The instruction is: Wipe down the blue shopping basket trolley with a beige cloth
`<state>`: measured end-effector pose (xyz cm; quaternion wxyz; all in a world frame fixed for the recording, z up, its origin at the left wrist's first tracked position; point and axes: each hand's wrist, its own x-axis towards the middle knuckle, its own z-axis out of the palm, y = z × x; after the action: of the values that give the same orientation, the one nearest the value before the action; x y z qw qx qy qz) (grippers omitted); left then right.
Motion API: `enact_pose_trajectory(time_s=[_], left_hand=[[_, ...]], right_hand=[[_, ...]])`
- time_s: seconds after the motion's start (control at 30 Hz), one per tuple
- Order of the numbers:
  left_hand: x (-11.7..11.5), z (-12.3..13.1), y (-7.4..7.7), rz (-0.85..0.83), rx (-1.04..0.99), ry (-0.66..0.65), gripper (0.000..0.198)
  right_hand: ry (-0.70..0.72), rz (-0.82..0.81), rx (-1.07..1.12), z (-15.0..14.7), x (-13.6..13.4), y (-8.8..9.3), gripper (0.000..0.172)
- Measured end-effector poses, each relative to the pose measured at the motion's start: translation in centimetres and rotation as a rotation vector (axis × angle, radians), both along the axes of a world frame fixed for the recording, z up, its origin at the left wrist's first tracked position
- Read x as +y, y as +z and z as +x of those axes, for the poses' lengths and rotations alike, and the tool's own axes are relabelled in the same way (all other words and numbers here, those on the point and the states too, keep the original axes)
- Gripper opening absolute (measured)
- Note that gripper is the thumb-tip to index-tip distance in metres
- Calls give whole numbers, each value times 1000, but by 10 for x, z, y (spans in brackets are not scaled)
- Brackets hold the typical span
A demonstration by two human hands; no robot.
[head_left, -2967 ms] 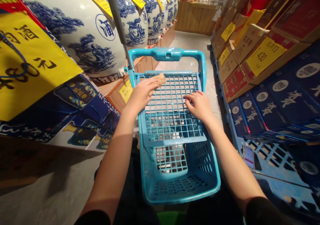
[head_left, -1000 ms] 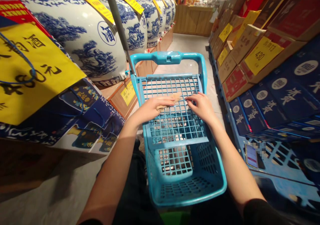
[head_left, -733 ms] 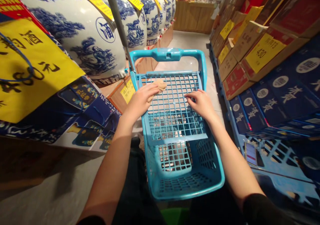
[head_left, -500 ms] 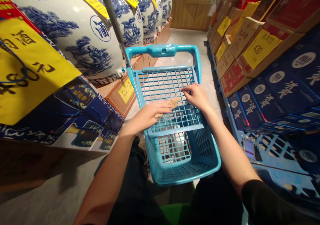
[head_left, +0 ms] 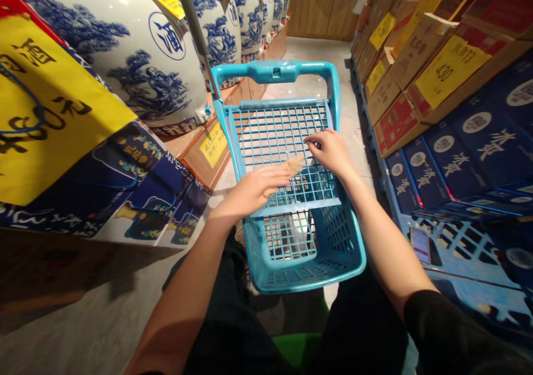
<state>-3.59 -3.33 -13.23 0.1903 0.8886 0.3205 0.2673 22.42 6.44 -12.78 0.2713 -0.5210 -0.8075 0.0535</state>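
Observation:
A blue plastic shopping basket cart (head_left: 308, 283) stands in front of me, with a grid panel across its far part. My left hand (head_left: 262, 186) lies over a tan cloth (head_left: 295, 165) on the grid, fingers stretched and pressing it; part of the cloth shows beyond the fingertips and below the palm. My right hand (head_left: 328, 150) is at the grid's right side, thumb and fingers curled together. Whatever is between those fingers is too small to make out. The cart's blue handle (head_left: 275, 71) rises at the far end.
Large blue-and-white jars (head_left: 154, 75) line the left, behind a yellow price sign (head_left: 62, 114). Stacked cartons (head_left: 433, 81) and blue boxes (head_left: 449, 158) fill the right. A phone (head_left: 420, 244) lies on a blue pallet (head_left: 470, 278).
The left hand and cloth have shifted slightly right over the grid. The whole cart appears a little higher in view, and the right hand stays at the grid's right side.

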Motion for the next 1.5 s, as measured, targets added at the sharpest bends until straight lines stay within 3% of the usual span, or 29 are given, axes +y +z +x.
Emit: enact_pose_trajectory(time_s=[0.1, 0.2, 0.4, 0.57, 0.67, 0.83, 0.9, 1.0, 1.2, 1.27, 1.4, 1.5], left_hand=[[-9, 24, -5, -45, 17, -108, 53], [-3, 31, -9, 1, 7, -47, 43], [46, 23, -15, 14, 36, 68, 46], [84, 10, -13, 116, -24, 273, 57], [95, 9, -12, 96, -46, 278, 55], [86, 40, -13, -132, -23, -89, 55], [81, 52, -12, -160, -33, -161, 55], [81, 46, -10, -115, -74, -66, 55], [90, -7, -3, -48, -108, 282, 54], [83, -7, -4, -61, -106, 266, 53], [63, 6, -6, -108, -77, 71, 51], [55, -7, -5, -110, -63, 92, 53]], right_hand=[[8, 2, 2, 2, 2, 1, 34], [15, -10, -3, 2, 10, 1, 35], [8, -39, -59, -8, 45, -1, 36], [-19, -12, -27, -23, 83, -8, 40], [-39, 0, -5, -29, 101, -12, 40], [-26, -2, 17, -28, 115, -14, 39], [-18, 0, 21, -26, 116, -14, 38], [-11, 2, 26, -25, 114, -13, 38], [-8, -6, 34, -29, 109, -11, 39], [-20, -12, 38, -29, 107, -11, 38], [-22, -13, 40, -27, 104, -11, 37], [-13, -1, 45, -26, 103, -11, 38]])
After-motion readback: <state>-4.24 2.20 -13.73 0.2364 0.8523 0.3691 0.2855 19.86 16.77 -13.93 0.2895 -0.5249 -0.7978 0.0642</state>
